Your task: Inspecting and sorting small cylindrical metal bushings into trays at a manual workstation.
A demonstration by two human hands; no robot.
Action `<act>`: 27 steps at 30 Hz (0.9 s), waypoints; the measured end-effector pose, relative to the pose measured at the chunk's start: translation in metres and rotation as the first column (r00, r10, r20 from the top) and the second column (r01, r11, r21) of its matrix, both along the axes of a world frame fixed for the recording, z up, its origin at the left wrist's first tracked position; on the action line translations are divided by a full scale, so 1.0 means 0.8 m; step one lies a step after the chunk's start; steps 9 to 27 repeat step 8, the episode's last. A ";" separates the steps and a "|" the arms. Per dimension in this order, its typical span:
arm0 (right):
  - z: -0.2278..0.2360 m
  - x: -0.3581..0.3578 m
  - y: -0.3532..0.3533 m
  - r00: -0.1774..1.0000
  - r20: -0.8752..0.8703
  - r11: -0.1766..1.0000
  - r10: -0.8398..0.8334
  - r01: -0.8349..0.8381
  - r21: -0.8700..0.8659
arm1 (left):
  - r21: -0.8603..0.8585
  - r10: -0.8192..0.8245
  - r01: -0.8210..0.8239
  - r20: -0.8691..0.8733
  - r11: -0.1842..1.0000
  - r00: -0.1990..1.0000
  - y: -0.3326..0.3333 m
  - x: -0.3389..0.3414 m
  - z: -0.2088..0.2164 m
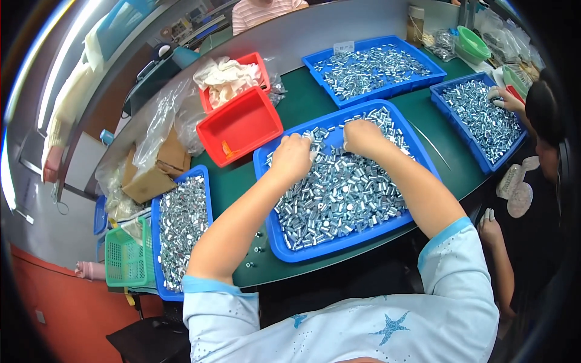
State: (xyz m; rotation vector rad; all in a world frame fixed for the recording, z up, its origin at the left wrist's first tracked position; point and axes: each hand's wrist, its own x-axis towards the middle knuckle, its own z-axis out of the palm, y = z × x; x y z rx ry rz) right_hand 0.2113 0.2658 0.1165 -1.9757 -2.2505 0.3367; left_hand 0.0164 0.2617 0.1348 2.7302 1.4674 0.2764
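Bright, even overhead lighting; a ceiling strip light point(60, 57) glares at ten o'clock. Metal parts point(342, 193) glint sharply at centre. Shadows are soft. Fisheye bending and dark vignetting increase toward the rim, with slight softness there.

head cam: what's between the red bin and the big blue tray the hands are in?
Only a bare strip of green table separates the red bin from the blue tray, seen in the head view.

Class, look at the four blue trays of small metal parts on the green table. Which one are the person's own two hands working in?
The middle blue tray, directly in front of the person: the left hand and right hand both rest on its metal parts. No hand of theirs is in the others.
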 end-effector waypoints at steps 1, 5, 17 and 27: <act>-0.001 0.000 -0.001 1.000 -0.008 0.999 -0.027 0.027 0.038 | 0.004 -0.010 0.010 -0.008 1.000 1.000 0.008 0.015 -0.006; -0.009 0.027 0.013 0.999 0.011 0.993 -0.034 0.032 0.111 | -0.086 0.033 -0.040 -0.077 0.995 0.996 0.024 0.055 -0.032; -0.004 0.040 0.018 1.000 0.007 0.998 0.014 -0.014 0.055 | -0.133 -0.219 0.246 0.191 0.960 0.957 0.042 0.061 -0.041; -0.004 0.040 0.018 1.000 0.007 0.998 0.014 -0.014 0.055 | -0.133 -0.219 0.246 0.191 0.960 0.957 0.042 0.061 -0.041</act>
